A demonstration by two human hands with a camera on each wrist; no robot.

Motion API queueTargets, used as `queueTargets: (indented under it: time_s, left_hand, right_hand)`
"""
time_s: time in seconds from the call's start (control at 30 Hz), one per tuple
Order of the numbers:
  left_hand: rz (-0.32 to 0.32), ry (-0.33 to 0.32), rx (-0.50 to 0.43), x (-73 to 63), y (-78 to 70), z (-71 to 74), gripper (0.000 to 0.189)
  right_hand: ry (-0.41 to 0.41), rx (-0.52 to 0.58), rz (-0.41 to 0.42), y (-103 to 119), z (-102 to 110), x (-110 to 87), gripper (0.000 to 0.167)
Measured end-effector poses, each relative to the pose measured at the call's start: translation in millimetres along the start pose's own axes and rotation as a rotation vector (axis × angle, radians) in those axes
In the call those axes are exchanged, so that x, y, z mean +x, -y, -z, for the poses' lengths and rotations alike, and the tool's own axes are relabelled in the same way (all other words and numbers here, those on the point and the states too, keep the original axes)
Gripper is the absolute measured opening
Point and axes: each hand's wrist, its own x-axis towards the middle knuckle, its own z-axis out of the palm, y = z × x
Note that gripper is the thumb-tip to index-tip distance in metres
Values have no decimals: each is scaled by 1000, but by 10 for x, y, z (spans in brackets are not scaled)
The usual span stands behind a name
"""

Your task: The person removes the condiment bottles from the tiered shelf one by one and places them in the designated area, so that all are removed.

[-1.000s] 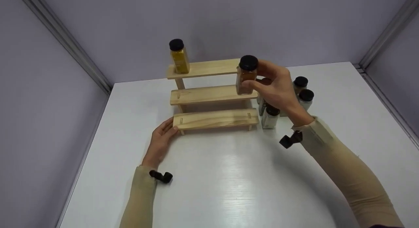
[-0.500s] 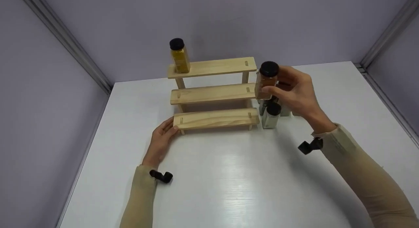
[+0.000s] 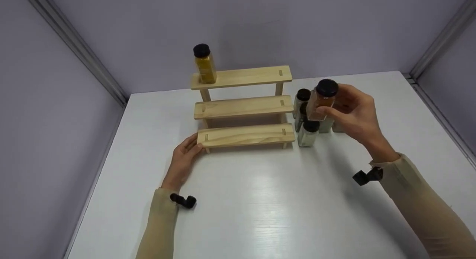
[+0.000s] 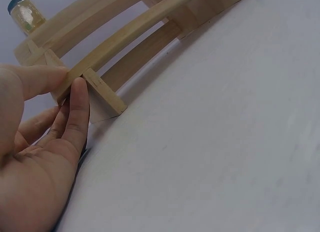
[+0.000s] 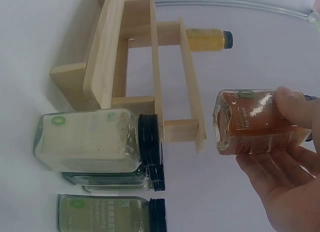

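Observation:
My right hand [image 3: 355, 112] grips a square glass spice jar [image 3: 320, 102] with a black lid and red-brown powder, in the air above the other jars. Its thumb lies on one face and the fingers on the opposite side in the right wrist view. My left hand [image 3: 183, 158] pinches the left end of the lowest step of a three-step wooden spice rack [image 3: 245, 135]; the thumb is on top and fingertips are underneath in the left wrist view. On the left end of the top step stands a jar of yellow powder [image 3: 205, 69], upright.
Just right of the rack, several black-lidded jars stand on the white table [image 3: 238, 199], including a jar of pale powder [image 3: 308, 137] in front. The held jar and right hand partly hide the others. Behind the rack rises a grey-purple wall [image 3: 245, 32].
My right hand has carried the red-brown spice jar to the right, away from the rack and over the standing jars, slightly lower in view. The left hand and the rack have stayed in place.

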Motion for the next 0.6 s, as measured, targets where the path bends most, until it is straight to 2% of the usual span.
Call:
queueTargets:
  time_s: [0.4,0.6]
  left_hand:
    - [23,-37,-19,5,9,-14,58]
    - [16,-31,-9,14,7,-11,58]
  right_hand:
    - [-44,31,-45,-194,128,-190,56]
    - [-68,72,-45,-313,191,-272,57]
